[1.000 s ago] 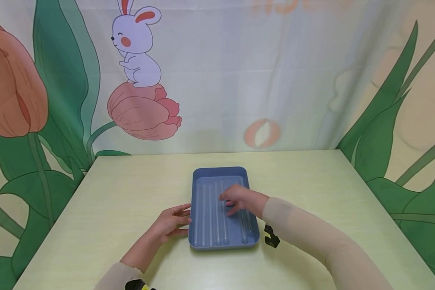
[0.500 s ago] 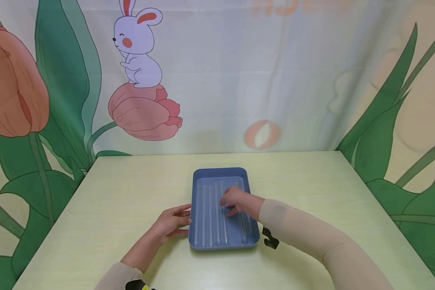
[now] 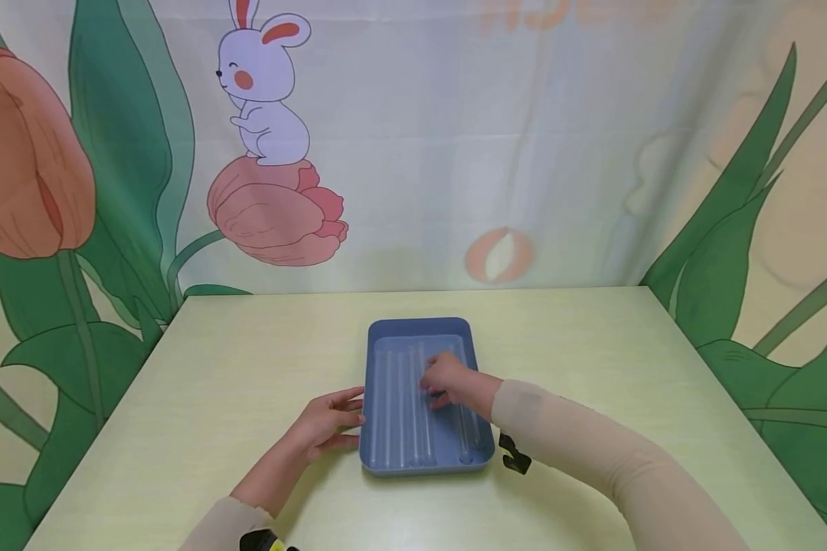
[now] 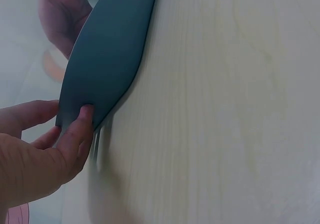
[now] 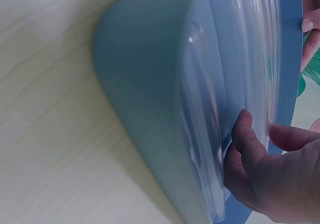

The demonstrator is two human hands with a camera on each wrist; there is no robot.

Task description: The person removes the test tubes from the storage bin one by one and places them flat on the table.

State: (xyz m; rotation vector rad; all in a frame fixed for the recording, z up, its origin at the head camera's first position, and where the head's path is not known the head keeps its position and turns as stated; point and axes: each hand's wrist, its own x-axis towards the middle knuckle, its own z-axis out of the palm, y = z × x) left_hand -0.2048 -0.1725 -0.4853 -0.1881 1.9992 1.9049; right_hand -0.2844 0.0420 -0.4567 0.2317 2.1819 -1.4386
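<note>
A blue rectangular tray (image 3: 416,327) stands on the table, with several clear test tubes (image 3: 389,413) lying lengthwise in its left part. More clear tubes (image 3: 465,436) lie along its right side. My left hand (image 3: 327,421) touches the tray's left wall with fairly straight fingers; the left wrist view shows its fingertips against the outer wall (image 4: 110,49). Reaching over the right rim, my right hand (image 3: 450,379) has its thumb and fingers at one tube. In the right wrist view they stand either side of this test tube (image 5: 252,69), seemingly pinching it; the exact contact is partly hidden.
The tray rests on a pale wood-grain table (image 3: 248,344). Behind it hangs a printed curtain (image 3: 413,153) with a rabbit and tulips. A black strap buckle (image 3: 515,453) hangs below my right sleeve (image 3: 586,436).
My right hand's fingers have drawn closer together around one tube, and the hand has shifted slightly. The left hand and the tray have stayed in place.
</note>
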